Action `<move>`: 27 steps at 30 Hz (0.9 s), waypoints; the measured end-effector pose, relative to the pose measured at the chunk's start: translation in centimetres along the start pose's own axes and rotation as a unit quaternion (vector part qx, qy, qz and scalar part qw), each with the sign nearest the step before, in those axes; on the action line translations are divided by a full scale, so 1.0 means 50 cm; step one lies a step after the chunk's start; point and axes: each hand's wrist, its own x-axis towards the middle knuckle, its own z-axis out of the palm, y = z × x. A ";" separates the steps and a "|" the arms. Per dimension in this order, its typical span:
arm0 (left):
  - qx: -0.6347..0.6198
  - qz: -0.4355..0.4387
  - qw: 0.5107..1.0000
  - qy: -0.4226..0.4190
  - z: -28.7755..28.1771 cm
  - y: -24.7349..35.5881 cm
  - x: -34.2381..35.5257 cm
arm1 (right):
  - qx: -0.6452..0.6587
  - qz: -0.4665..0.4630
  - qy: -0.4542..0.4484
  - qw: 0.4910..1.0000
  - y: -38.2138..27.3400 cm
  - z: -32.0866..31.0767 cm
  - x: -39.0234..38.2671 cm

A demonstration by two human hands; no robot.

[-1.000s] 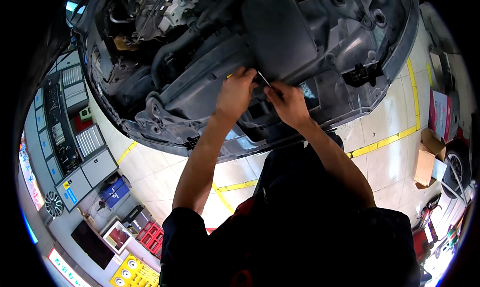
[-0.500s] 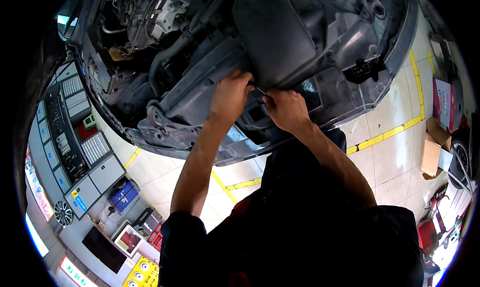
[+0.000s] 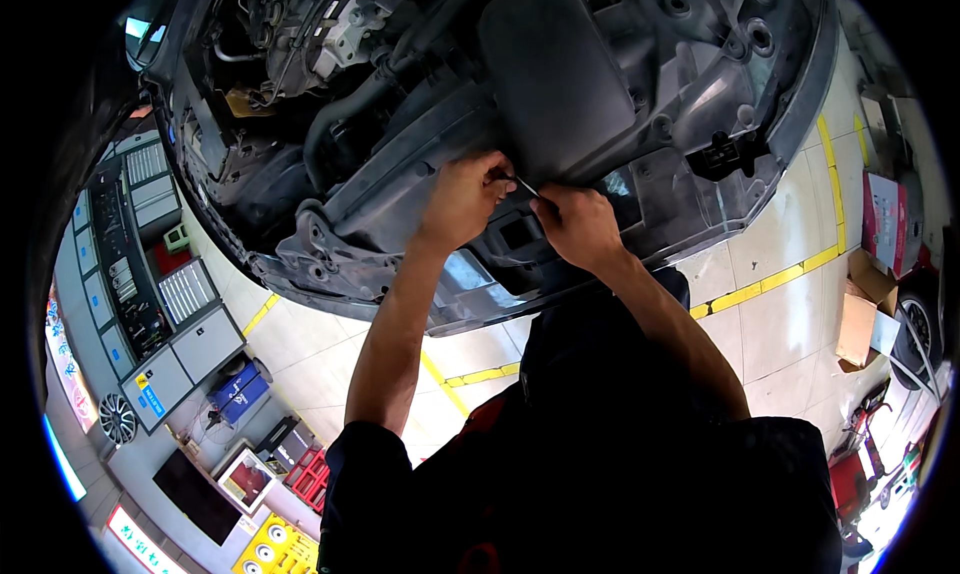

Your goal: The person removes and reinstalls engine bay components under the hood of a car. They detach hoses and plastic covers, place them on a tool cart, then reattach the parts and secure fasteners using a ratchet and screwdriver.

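We work a thin metal tool [image 3: 524,186] at the grey underbody panel [image 3: 560,84]. Our right hand [image 3: 578,226] grips it with closed fingers; our left hand [image 3: 462,196] presses the panel, fingers curled. Next we judge it needs a steady turn.

The underside of a raised car [image 3: 400,174] spreads overhead, above the person. Both hands reach up to it, side by side: the left hand [image 3: 462,199] to the left, the right hand [image 3: 578,224] just beside it, with a thin tool [image 3: 525,186] between them, against a panel [image 3: 560,74] above. Below on the floor [image 3: 780,304], a tool cabinet [image 3: 150,304] stands far left, cardboard boxes [image 3: 865,314] far right beside a wheel [image 3: 915,339].
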 end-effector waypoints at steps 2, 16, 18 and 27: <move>0.071 0.053 0.995 0.040 0.004 -0.010 -0.017 | -0.001 0.008 -0.004 1.000 0.009 0.012 0.001; -0.333 0.093 0.858 0.381 0.117 0.228 -0.323 | 0.504 0.038 -0.211 0.837 -0.203 -0.179 -0.088; -0.308 0.105 0.821 0.469 0.156 0.256 -0.355 | 0.499 0.010 -0.236 0.834 -0.230 -0.197 -0.107; -0.057 0.010 0.770 0.635 0.318 0.393 -0.575 | 0.312 -0.173 -0.442 0.823 -0.294 -0.263 -0.213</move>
